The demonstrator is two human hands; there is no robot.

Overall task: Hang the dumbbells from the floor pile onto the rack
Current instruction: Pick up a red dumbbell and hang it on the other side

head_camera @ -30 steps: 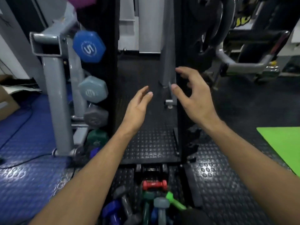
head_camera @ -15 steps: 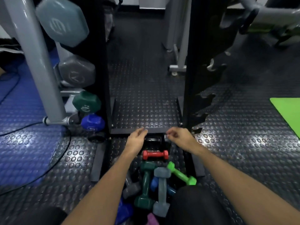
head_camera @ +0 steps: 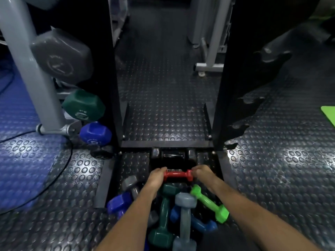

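Red dumbbell [head_camera: 177, 175]: we curl left hand [head_camera: 157, 178] and right hand [head_camera: 204, 175] around its ends; lift level.

Red dumbbell [head_camera: 177, 175]; black stud-patterned floor [head_camera: 272, 178].

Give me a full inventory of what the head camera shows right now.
red dumbbell: 1, red, top of floor pile, gripped at both ends
black dumbbell: 1, black, just beyond the red one
green dumbbell: 1, bright green, pile right
dark green dumbbell: 1, pile middle
grey dumbbell: 1, pile middle
black rack: 1, straddling the pile
grey rack: 1, left, holding hex dumbbells
green mat: 1, far right
left hand: grip on red dumbbell's left end
right hand: grip on its right end
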